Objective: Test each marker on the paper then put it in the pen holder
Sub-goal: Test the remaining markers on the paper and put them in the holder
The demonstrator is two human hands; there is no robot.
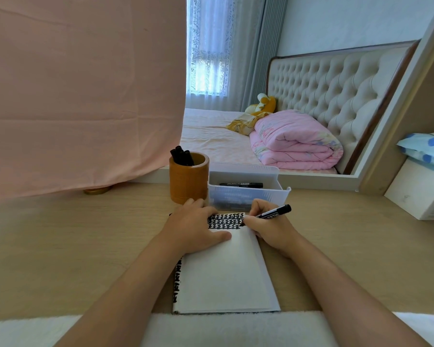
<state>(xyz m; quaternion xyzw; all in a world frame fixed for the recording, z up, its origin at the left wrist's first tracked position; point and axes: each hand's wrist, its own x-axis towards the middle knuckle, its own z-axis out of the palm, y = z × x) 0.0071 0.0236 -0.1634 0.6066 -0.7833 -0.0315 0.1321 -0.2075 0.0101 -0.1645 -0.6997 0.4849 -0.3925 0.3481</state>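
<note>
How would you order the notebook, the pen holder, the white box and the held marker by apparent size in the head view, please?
1. notebook: largest, though also nearest the camera.
2. white box.
3. pen holder: narrower than the box, similar height.
4. marker in the right hand: smallest.

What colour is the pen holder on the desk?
Orange-brown, a plain wood or bamboo look. The pen holder shows best in the head view, the only one here.

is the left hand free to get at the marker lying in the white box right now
Probably yes. The left hand rests flat on the paper, holding nothing, right before the white box, whose top is open over the marker.
</note>
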